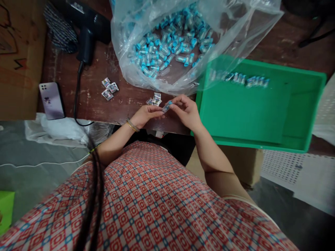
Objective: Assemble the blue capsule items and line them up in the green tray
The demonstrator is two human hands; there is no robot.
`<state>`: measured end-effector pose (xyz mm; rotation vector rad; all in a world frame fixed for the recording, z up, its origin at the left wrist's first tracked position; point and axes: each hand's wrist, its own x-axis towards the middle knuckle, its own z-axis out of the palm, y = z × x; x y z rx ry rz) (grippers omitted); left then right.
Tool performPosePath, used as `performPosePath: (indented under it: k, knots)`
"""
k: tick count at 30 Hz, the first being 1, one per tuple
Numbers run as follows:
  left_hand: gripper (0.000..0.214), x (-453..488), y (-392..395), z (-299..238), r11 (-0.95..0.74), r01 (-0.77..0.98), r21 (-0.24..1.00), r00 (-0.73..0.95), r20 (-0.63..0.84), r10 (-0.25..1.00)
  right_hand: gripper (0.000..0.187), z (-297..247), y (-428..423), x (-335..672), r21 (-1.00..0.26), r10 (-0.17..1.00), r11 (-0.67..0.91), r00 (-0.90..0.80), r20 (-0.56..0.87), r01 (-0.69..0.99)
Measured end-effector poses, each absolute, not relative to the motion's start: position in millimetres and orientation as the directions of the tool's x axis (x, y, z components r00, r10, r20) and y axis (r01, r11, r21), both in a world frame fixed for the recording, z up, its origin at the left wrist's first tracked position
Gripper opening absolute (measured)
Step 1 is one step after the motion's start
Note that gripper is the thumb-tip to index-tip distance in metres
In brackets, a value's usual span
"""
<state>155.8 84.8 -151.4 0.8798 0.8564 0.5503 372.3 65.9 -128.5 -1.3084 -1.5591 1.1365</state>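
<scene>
A small clear vial with a blue cap [167,106] is held between my two hands above the table's front edge. My left hand [146,115] pinches its clear lower end. The fingers of my right hand [187,112] are closed at the capped end. Just behind the vial lies a little group of printed sachets or labels [157,98]; another group of such pieces [110,89] is farther left. Behind my hands a large clear plastic bag [125,66] lies wide at its mouth, with many blue-capped vials [162,52] heaped inside.
A green tray [251,122] stands at the right, with a row of small labelled vials [246,80] along its back. To the left are a black heat gun or hair dryer [86,31] with its cord, a phone [51,101], a checked cloth [60,28] and a cardboard box [21,62].
</scene>
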Motion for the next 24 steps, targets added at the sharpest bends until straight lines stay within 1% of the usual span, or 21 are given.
performPosePath:
  k: [2,4,6,8,10,11,14,18,24]
  knots:
    - [0.047,157,84,-150,0.567,-0.073,0.820,0.567,-0.434,0.700,0.037,-132,66,373,-0.988,0.987,-0.001,-0.159,-0.026,0.155]
    - [0.042,159,84,-149,0.533,-0.061,0.844,0.512,-0.432,0.743,0.041,-134,66,373,-0.995,0.988,-0.020,-0.151,-0.035,0.099]
    - [0.035,161,84,-148,0.451,-0.032,0.892,0.412,-0.400,0.819,0.042,-133,66,376,-0.995,0.995,0.002,-0.102,-0.008,0.099]
    - [0.031,161,85,-150,0.405,-0.005,0.914,0.331,-0.381,0.864,0.042,-130,66,380,-0.992,0.999,0.042,-0.002,0.042,0.123]
    - [0.032,161,85,-152,0.428,-0.018,0.904,0.310,-0.402,0.862,0.041,-126,66,385,-0.986,0.992,0.073,0.093,0.088,0.151]
    - [0.032,160,86,-153,0.452,-0.040,0.891,0.316,-0.418,0.852,0.040,-124,66,386,-0.984,0.988,0.081,0.114,0.100,0.159]
    - [0.036,161,86,-155,0.495,-0.095,0.863,0.340,-0.440,0.832,0.040,-116,63,386,-0.988,0.994,0.073,0.072,0.083,0.137]
    - [0.037,163,86,-151,0.464,-0.091,0.881,0.349,-0.408,0.844,0.041,-110,59,378,-0.996,0.999,0.044,0.003,0.044,0.081]
    - [0.038,165,88,-147,0.435,-0.053,0.899,0.394,-0.382,0.836,0.038,-114,57,377,-0.991,0.998,0.056,-0.038,0.051,0.120]
